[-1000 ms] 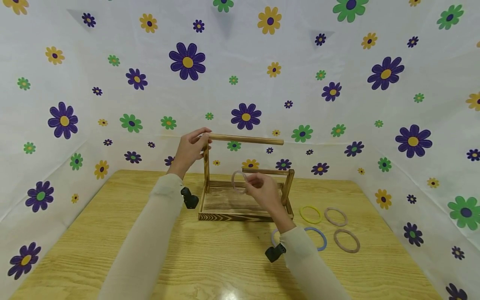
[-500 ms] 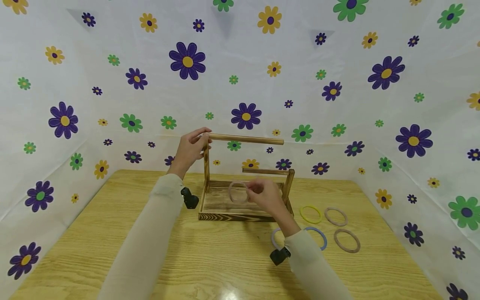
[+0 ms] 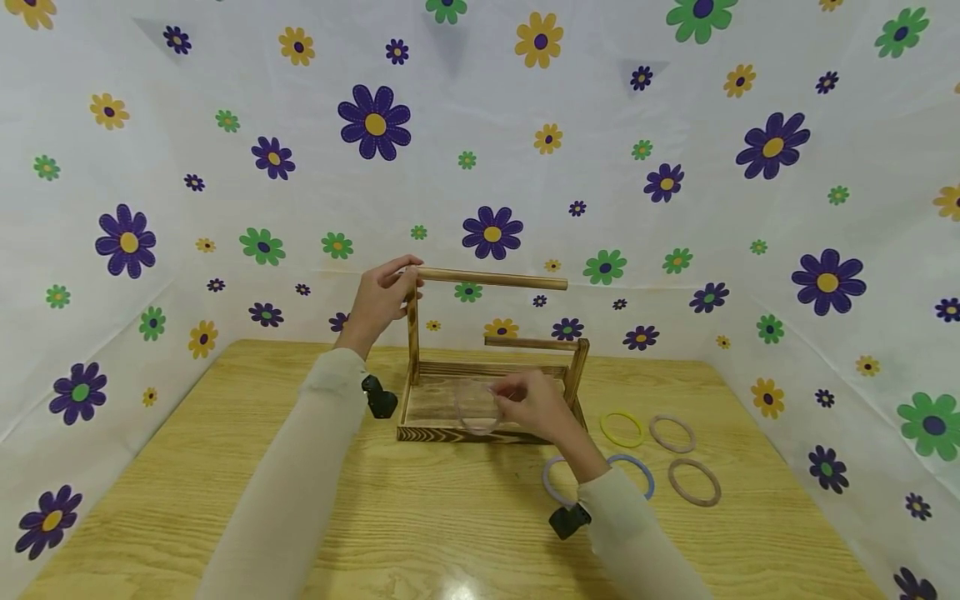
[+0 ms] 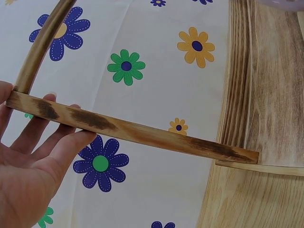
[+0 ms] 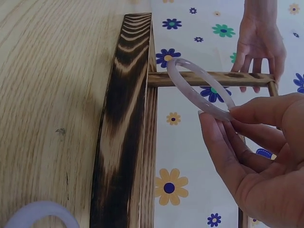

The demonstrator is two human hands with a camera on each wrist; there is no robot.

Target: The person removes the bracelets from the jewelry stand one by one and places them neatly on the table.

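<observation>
My left hand (image 3: 377, 304) holds the upper corner of a wooden display stand (image 3: 465, 434), where the tall post (image 4: 137, 135) meets the long top bar (image 3: 491, 278). In the left wrist view, thumb and fingers lie on both sides of that post. Over the stand's tray, my right hand (image 3: 536, 404) pinches a pale, translucent bangle (image 5: 190, 95) between thumb and fingertips. The bangle hangs tilted and apart from both bars. A shorter bar (image 3: 532, 342) juts left from the low post at the stand's right end; nothing hangs on either bar.
Right of the stand, several bangles lie flat on the wood-grain table (image 3: 225, 467): a yellow bangle (image 3: 622, 445), a blue bangle (image 3: 651, 482), a brownish bangle (image 3: 697, 503) and others. A lilac bangle (image 3: 547, 479) is partly behind my right wrist. Flowered cloth surrounds the table.
My right hand has moved down and slightly right with the bangle, from near the short bar's level to low over the tray's front. My left hand and the stand have stayed put.
</observation>
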